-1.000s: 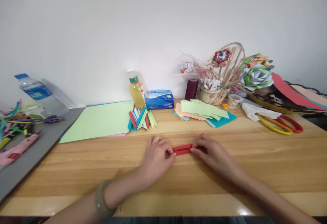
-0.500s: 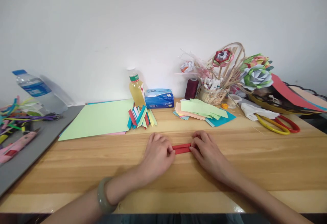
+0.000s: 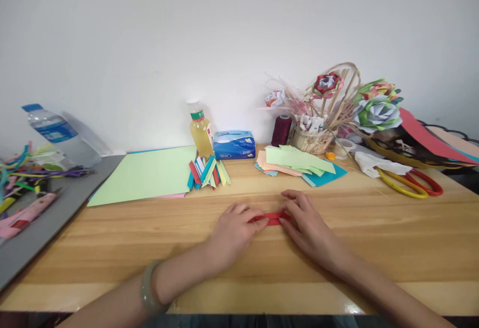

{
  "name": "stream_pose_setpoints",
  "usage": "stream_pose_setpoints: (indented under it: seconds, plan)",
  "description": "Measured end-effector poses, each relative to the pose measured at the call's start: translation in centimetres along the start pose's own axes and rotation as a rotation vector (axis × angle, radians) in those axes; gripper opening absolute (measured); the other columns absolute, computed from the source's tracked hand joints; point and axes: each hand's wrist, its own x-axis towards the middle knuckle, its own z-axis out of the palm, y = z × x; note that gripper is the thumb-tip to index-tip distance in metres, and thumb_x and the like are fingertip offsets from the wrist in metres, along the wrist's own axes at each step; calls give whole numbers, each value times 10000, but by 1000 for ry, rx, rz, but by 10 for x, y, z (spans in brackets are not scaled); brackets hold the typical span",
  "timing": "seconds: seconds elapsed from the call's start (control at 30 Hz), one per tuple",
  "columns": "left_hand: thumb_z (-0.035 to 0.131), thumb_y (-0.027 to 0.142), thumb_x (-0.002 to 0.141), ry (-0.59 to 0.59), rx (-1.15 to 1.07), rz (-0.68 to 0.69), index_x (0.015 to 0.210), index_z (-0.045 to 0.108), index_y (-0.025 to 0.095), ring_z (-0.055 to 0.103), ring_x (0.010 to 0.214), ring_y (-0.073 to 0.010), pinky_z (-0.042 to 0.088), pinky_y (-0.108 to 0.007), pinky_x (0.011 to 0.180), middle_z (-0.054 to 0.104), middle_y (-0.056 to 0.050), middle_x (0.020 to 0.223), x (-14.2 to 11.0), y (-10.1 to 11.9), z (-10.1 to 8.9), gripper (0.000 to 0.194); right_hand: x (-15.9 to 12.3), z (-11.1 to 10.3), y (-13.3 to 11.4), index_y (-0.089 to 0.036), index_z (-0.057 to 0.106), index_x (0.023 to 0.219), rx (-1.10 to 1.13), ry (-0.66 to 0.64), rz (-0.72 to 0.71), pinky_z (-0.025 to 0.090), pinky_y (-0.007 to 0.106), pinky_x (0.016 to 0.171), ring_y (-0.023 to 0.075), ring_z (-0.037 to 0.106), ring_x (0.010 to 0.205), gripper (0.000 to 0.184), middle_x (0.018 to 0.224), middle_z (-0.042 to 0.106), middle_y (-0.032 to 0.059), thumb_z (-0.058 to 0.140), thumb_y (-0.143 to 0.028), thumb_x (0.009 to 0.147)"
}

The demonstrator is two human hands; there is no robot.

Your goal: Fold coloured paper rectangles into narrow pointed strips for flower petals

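Observation:
A narrow folded strip of red paper (image 3: pixel 274 218) lies low over the wooden table between my two hands. My left hand (image 3: pixel 235 230) pinches its left end between thumb and fingers. At the other end, my right hand (image 3: pixel 305 223) grips the strip, its thumb at the near edge and fingers over the far side. The fingers cover both ends of the paper. Beyond my hands sits a pile of folded coloured paper strips (image 3: pixel 208 172).
Green paper sheets (image 3: pixel 149 175) lie at the left, beside a grey board (image 3: pixel 86 188). Against the wall stand a juice bottle (image 3: pixel 202 133), a tissue pack (image 3: pixel 234 146) and a thread spool (image 3: pixel 281 131). Cut paper (image 3: pixel 299 161), a basket (image 3: pixel 310 141) and scissors (image 3: pixel 402 183) are at the right.
My left hand has slid right along the red paper strip, toward my right hand, so less of the paper shows. My right hand stays at its end.

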Motion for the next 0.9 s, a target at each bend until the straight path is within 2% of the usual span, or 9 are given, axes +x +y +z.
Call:
stream_pose_setpoints:
  seconds: [0.1, 0.17, 0.23, 0.33, 0.43, 0.57, 0.67, 0.77, 0.9]
  plan:
    - [436, 196, 923, 9, 65, 36, 1163, 561, 218, 504, 920, -185, 456, -323, 789, 607, -38, 1063, -1, -1, 3, 271, -6, -3, -7, -149, 574, 1042, -128, 0, -179, 484, 430, 828, 252, 538, 1023, 252, 1087, 584, 143, 389, -119, 873]
    - [413, 199, 932, 27, 31, 39, 1144, 575, 200, 504, 916, -186, 460, -322, 797, 610, -44, 1036, -1, 0, 3, 267, -12, -3, -13, -113, 548, 1151, -199, -38, -296, 482, 433, 851, 253, 558, 1025, 306, 1108, 617, 142, 389, -137, 890]
    - [383, 186, 939, 49, -48, 25, 1122, 590, 167, 507, 908, -182, 460, -316, 808, 616, -57, 1007, 0, -1, 1, 277, -17, -3, -17, -72, 519, 1208, -252, -64, -350, 475, 429, 890, 256, 552, 1075, 344, 1170, 606, 153, 399, -180, 905]
    - [399, 172, 927, 53, -226, -37, 1022, 638, 131, 521, 864, -163, 466, -280, 778, 610, -71, 930, 0, -4, -4, 261, -22, -2, -18, -48, 497, 1242, -312, -68, -354, 465, 427, 923, 261, 520, 1142, 394, 1256, 551, 164, 402, -248, 916]
    - [429, 133, 903, -9, -375, -34, 985, 660, 155, 528, 812, -134, 460, -235, 734, 594, -50, 871, -1, -9, -11, 246, -22, 0, -18, -38, 495, 1247, -340, -50, -342, 458, 419, 938, 264, 488, 1181, 422, 1288, 519, 173, 393, -286, 921]
    - [433, 113, 889, -39, -258, 58, 995, 670, 224, 507, 831, -154, 440, -257, 741, 612, -33, 840, 0, -12, -16, 282, -20, -1, -24, -49, 550, 1193, -394, -47, -271, 465, 446, 918, 299, 470, 1190, 399, 1283, 519, 188, 406, -293, 911]
    - [476, 123, 865, -41, -165, 190, 987, 663, 214, 464, 1045, -197, 392, -328, 909, 620, -35, 1063, 2, -14, -17, 241, -22, -1, -30, -59, 577, 1162, -393, -32, -240, 489, 447, 878, 302, 526, 1122, 376, 1217, 570, 190, 419, -284, 905]
    - [465, 121, 869, -67, -160, 259, 1082, 611, 216, 426, 1155, -192, 285, -380, 1029, 595, -7, 1186, 2, -18, -16, 276, -27, -1, -33, -82, 597, 1136, -322, -9, -326, 497, 426, 877, 263, 579, 1053, 333, 1142, 628, 153, 405, -237, 913]
    - [431, 118, 879, -62, -201, 286, 1042, 632, 234, 506, 1073, -155, 339, -332, 984, 646, 23, 1112, 2, -22, -13, 284, -32, -6, -31, -110, 596, 1148, -217, -52, -413, 511, 388, 876, 236, 574, 1075, 313, 1165, 625, 117, 416, -206, 910]
